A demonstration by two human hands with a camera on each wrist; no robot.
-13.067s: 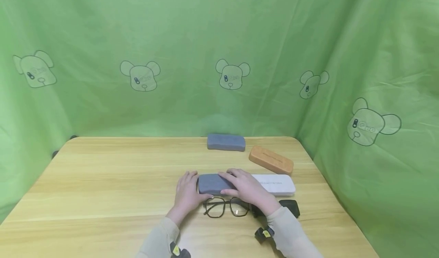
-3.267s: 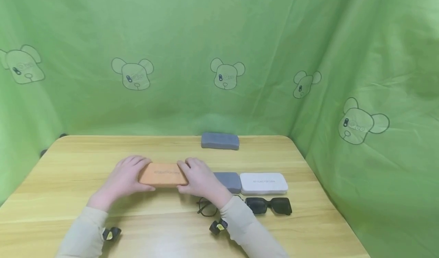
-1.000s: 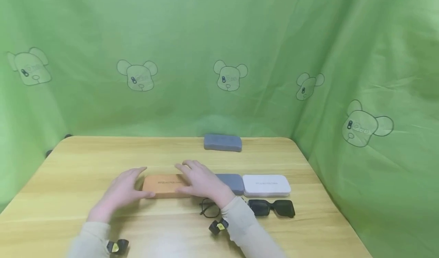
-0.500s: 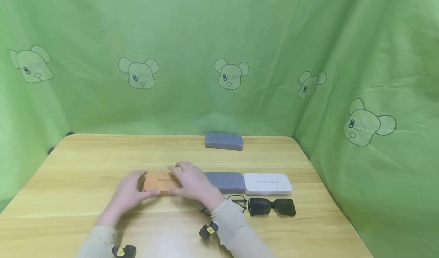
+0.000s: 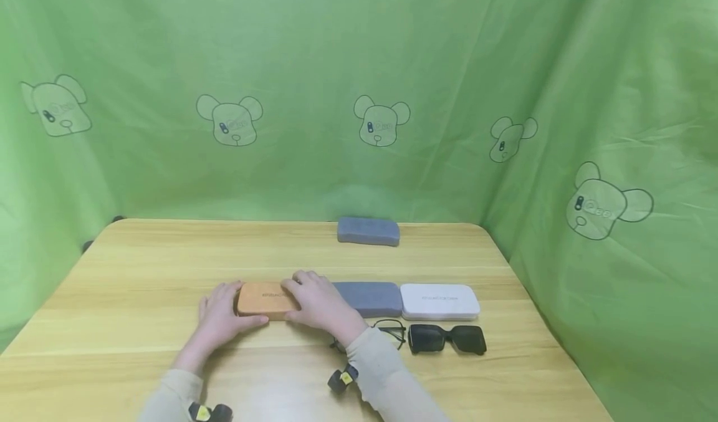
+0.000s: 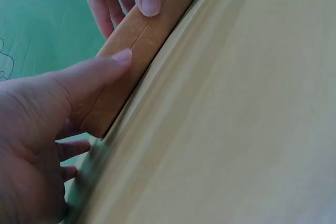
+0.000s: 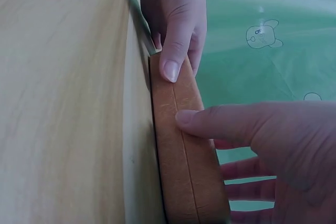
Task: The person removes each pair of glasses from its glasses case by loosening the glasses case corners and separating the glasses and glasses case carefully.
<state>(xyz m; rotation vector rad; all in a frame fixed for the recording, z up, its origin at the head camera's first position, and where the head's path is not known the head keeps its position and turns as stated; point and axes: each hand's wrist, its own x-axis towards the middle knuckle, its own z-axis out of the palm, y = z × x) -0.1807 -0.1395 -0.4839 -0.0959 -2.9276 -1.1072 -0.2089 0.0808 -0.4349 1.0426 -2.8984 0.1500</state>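
An orange glasses case (image 5: 263,298) lies flat on the table at the left end of a row of cases. My left hand (image 5: 220,319) holds its left end, thumb on the front face and fingers behind. Over its right part is my right hand (image 5: 321,303), its thumb (image 7: 191,119) pressing the front seam in the right wrist view. In the left wrist view both thumbs touch the front of the orange case (image 6: 142,35). A grey-blue glasses case (image 5: 370,298) adjoins on the right, then a white glasses case (image 5: 440,302).
In front of the row lie dark-framed eyeglasses (image 5: 391,330), partly hidden by my right forearm, and black sunglasses (image 5: 447,339). Another grey-blue case (image 5: 368,231) stands near the back edge of the wooden table (image 5: 168,254). Green curtain (image 5: 303,172) surrounds the table's back and sides.
The orange case has gone from back right to the row's left end. Both hands loosened around it a second ago and now hold it again. The sunglasses, earlier mostly covered, show fully.
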